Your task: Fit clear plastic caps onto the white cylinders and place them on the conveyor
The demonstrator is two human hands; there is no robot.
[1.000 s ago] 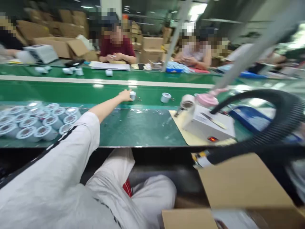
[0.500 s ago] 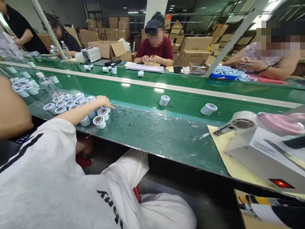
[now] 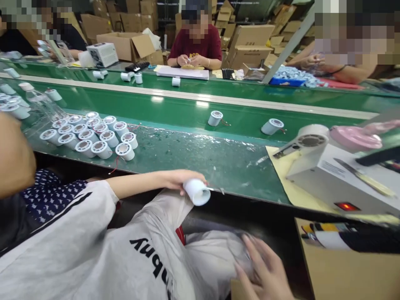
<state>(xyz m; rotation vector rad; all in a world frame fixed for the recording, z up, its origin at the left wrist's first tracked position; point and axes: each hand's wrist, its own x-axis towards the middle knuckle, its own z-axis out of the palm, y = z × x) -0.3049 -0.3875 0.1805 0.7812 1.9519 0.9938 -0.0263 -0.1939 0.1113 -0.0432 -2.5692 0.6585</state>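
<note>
My left hand (image 3: pixel 176 179) grips a white cylindrical housing (image 3: pixel 197 193) over my lap at the table's front edge. Its open end is tilted toward me, and a thin wire sticks out on the right. Low in the view, my right hand (image 3: pixel 265 266) is raised above my right thigh, blurred by motion, its fingers apart with nothing clear between them. To the left on the green bench (image 3: pixel 175 146) several similar housings (image 3: pixel 100 148) stand in a cluster, vented round ends up, some with red wires.
Two more housings (image 3: pixel 215 118) (image 3: pixel 273 126) sit on the green conveyor (image 3: pixel 184 103). At right are a grey machine (image 3: pixel 315 171) with a lit red switch, a knife (image 3: pixel 364 177), a pink fan-like object (image 3: pixel 356 136) and an electric screwdriver-like tool (image 3: pixel 331 237). A plastic bottle (image 3: pixel 43 102) leans left. Co-workers sit opposite.
My left hand has left the cluster and come right and toward me, now with a white housing in it. My right hand has entered at the lower right. The view has tilted slightly downward.
</note>
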